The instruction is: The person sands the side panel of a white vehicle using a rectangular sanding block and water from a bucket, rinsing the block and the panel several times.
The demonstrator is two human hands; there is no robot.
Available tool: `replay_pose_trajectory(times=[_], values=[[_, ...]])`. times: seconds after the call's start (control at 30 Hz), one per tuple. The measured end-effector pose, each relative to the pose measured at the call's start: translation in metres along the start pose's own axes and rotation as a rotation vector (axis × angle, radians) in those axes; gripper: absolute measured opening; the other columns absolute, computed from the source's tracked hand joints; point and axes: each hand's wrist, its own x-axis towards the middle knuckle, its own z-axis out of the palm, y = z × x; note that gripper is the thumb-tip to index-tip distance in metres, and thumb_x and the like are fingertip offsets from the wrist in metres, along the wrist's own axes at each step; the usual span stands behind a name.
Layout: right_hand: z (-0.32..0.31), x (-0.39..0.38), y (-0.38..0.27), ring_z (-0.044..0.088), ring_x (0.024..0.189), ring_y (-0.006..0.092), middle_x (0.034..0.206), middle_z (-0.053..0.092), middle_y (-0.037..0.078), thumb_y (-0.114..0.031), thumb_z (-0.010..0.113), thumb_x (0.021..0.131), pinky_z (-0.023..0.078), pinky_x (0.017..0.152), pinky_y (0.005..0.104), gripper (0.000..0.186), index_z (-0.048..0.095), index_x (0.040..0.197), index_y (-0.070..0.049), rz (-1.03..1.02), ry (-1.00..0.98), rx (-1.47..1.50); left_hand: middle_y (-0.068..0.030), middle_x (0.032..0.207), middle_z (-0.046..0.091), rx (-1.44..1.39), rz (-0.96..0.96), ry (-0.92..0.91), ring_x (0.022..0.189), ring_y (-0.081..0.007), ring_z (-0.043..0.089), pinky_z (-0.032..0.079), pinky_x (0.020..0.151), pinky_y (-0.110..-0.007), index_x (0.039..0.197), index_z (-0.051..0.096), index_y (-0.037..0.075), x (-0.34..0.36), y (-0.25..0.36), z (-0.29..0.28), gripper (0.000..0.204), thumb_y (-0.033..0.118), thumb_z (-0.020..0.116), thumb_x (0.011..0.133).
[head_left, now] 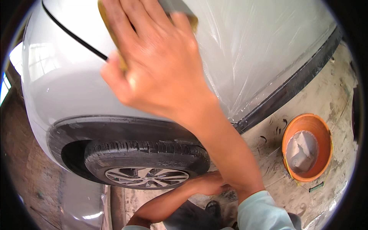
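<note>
My right hand (157, 57) reaches far up the picture, its fingers spread over a flat pad (176, 7) with a grey face and yellowish edges. It presses the pad to the light grey body panel of a car (84, 88), just above the wheel arch. Fingers and pad are slightly blurred by motion, and most of the pad lies hidden beneath the hand. Low in the view, beside the tire (142, 153), my left hand (211, 183) hangs partly behind my right forearm, its fingers mostly hidden. What it might hold does not show.
An orange bucket (326, 149) holding cloudy grey water and pale pieces stands on the stained floor to the right. Black trim (291, 88) runs along the car's lower edge. White streaks or creases cover the panel (264, 42) right of my hand. My shoe (213, 209) shows below.
</note>
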Motion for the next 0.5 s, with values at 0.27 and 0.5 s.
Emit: replay_pose_trajectory(times=[0.27, 0.5], values=[[-0.032, -0.048, -0.01, 0.029, 0.143, 0.0279, 0.153, 0.033, 0.014, -0.025, 0.062, 0.071, 0.044, 0.081, 0.0362, 0.085, 0.034, 0.147, -0.001, 0.054, -0.303, 0.18, -0.0252, 0.133, 0.05, 0.03, -0.078, -0.008, 0.124, -0.0387, 0.048, 0.038, 0.105, -0.044, 0.136, 0.044, 0.0, -0.016, 0.005, 0.004, 0.053, 0.038, 0.047, 0.098], [-0.04, -0.085, -0.001, 0.031, 0.143, 0.0276, 0.151, 0.037, 0.016, -0.025, 0.059, 0.072, 0.044, 0.072, 0.0345, 0.081, 0.036, 0.145, 0.001, 0.048, -0.424, 0.169, -0.0248, 0.128, 0.053, 0.049, -0.074, -0.012, 0.12, -0.039, 0.051, 0.042, 0.1, -0.045, 0.134, 0.045, 0.001, -0.017, 0.018, -0.002, 0.051, 0.037, 0.047, 0.098]])
